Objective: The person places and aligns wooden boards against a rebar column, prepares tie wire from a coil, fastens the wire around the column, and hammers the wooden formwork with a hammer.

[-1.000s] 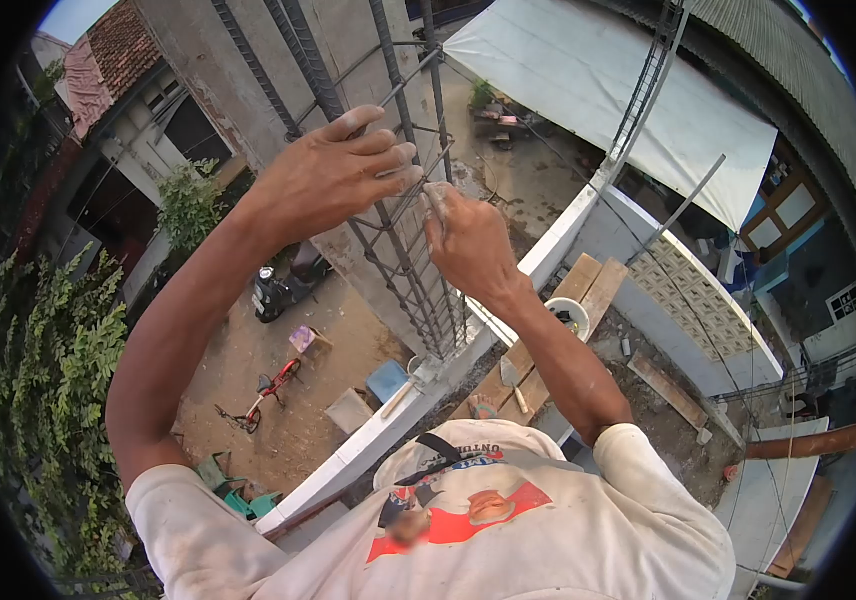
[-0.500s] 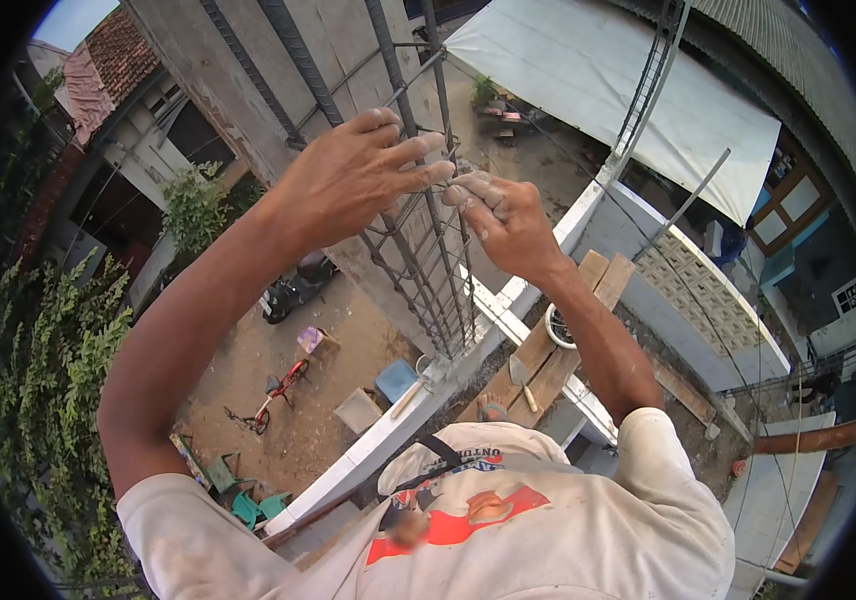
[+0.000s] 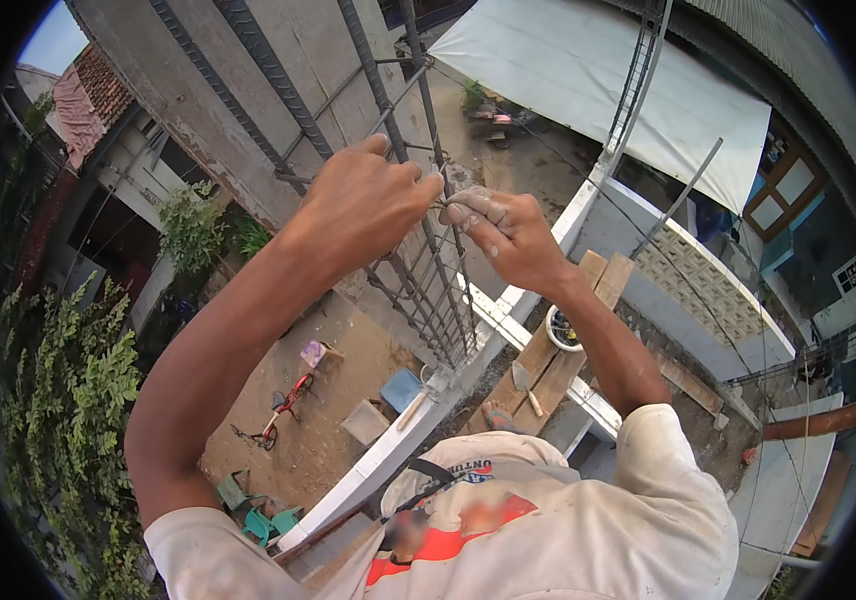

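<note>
A tall cage of ribbed steel rebar (image 3: 273,80) with thinner cross ties stands in front of me. My left hand (image 3: 373,195) is closed at the cage, its fingers curled over an upright bar; its thumb is hidden. Just right of it, my right hand (image 3: 510,232) pinches a short thin wire (image 3: 439,204) against the outer bar. Grey dust coats the fingertips of both hands, which nearly meet.
Below, a trowel (image 3: 525,388) and a white bucket (image 3: 562,330) rest on wooden planks (image 3: 603,285), with a bare foot (image 3: 497,414) nearby. A concrete column (image 3: 138,60) rises behind the cage. A red bicycle (image 3: 283,408) lies on the ground far below.
My left hand's fingers, stretched across the bars before, are now curled in. The right hand keeps its pinch beside the outer bar. The view has shifted slightly.
</note>
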`<state>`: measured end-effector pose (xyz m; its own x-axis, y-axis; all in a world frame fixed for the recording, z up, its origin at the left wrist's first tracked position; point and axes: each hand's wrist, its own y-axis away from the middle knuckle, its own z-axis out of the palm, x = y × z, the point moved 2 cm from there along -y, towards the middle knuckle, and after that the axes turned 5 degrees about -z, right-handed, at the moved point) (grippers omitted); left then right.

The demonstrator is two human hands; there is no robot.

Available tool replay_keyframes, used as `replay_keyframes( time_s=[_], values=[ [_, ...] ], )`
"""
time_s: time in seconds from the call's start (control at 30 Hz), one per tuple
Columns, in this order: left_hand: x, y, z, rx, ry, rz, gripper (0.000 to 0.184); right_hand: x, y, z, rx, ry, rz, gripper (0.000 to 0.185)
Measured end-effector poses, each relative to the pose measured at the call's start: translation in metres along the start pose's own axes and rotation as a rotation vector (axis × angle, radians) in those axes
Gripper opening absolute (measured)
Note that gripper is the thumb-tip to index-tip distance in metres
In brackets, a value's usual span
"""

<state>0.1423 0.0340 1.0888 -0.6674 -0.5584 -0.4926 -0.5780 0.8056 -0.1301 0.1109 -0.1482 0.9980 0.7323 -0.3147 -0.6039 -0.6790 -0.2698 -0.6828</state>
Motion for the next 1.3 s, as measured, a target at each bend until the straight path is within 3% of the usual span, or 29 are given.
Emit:
replay_keyframes(
  time_s=[0.37, 0.63, 0.8, 0.9, 0.97, 1.17, 1.23, 1.3],
  values=[
    [-0.005, -0.007, 0.012, 0.049, 0.003, -0.049, 0.010, 0.017, 0.002, 0.011, -0.053, -0.005, 0.031, 0.024],
    [-0.001, -0.005, 0.014, 0.074, -0.044, -0.089, 0.009, 0.011, -0.001, 0.016, 0.019, 0.024, -0.011, 0.019],
    [0.002, -0.004, 0.017, 0.073, -0.061, -0.130, 0.012, 0.008, 0.004, 0.007, 0.039, 0.200, -0.206, 0.036],
    [0.003, -0.004, 0.015, 0.150, -0.055, -0.124, 0.013, 0.000, 0.008, 0.001, 0.033, 0.244, -0.178, 0.040],
    [0.004, -0.005, 0.009, 0.349, -0.043, 0.018, 0.014, -0.004, 0.011, -0.003, 0.014, 0.292, -0.187, 0.039],
    [0.004, -0.004, 0.020, 0.192, -0.135, -0.023, 0.014, 0.001, 0.011, -0.012, 0.086, 0.559, -0.282, 0.034],
    [0.005, -0.004, 0.020, 0.186, -0.149, -0.030, 0.014, 0.004, 0.009, -0.009, 0.114, 0.631, -0.280, 0.033],
    [0.007, -0.004, 0.019, 0.181, -0.167, -0.042, 0.014, 0.020, 0.008, 0.006, -0.038, 0.687, 0.023, 0.033]
  ],
)
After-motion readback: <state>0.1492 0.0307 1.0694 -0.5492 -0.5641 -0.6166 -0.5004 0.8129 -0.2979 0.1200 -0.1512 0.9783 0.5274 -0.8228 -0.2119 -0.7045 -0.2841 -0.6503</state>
